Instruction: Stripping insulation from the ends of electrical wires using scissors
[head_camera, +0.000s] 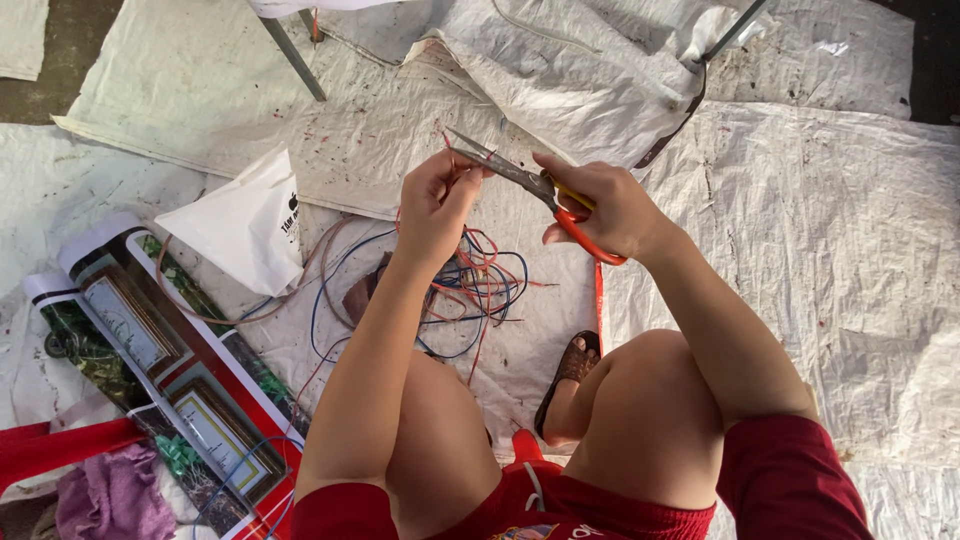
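My right hand grips orange-handled scissors, whose blades point up and to the left. My left hand pinches a thin red wire right at the blades. Below both hands a tangle of red and blue wires lies on the white woven sheet. My bare knees and red shorts fill the bottom of the view, and one foot in a brown sandal rests on the sheet.
A white paper bag lies to the left. Rolled printed posters and purple cloth sit at lower left. Grey metal legs stand at the top, and a crumpled white sack lies behind.
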